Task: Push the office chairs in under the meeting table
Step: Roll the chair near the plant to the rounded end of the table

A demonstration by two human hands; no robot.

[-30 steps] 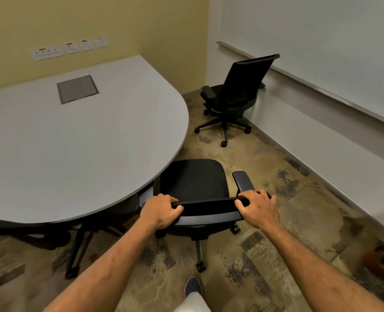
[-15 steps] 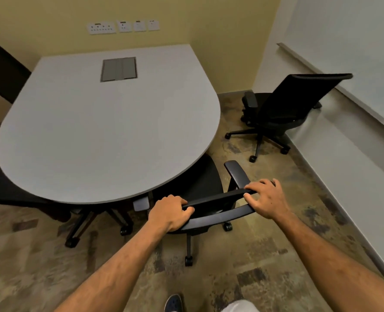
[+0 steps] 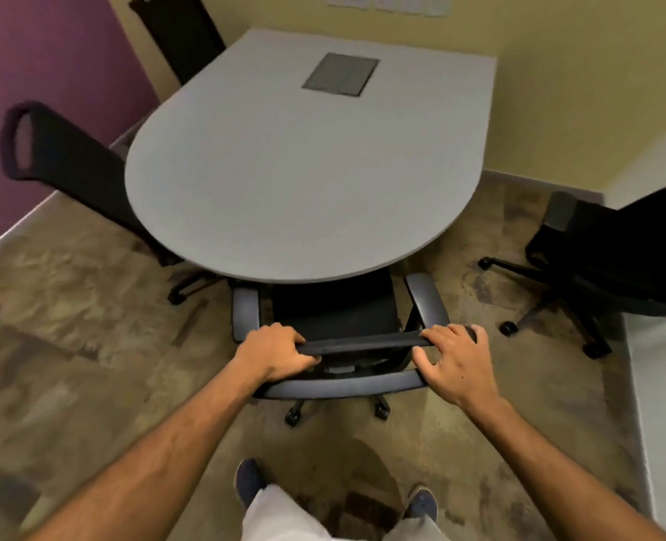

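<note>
A black office chair (image 3: 335,310) with grey armrests stands straight in front of me at the rounded near end of the grey meeting table (image 3: 304,165). The front of its seat is under the table's edge. My left hand (image 3: 274,355) is wrapped around the left end of the backrest's top bar. On the right end of that bar rests my right hand (image 3: 454,363), thumb below the bar and fingers over it.
A second black chair (image 3: 612,255) stands away from the table at the right, near a white wall. A third chair (image 3: 69,162) sits at the table's left side and another (image 3: 183,33) at the far left corner. A purple wall is on the left.
The chair I hold has swung round to face the table's rounded end squarely and gone further under it. My view has turned left, which brings the chairs at the left side into sight.
</note>
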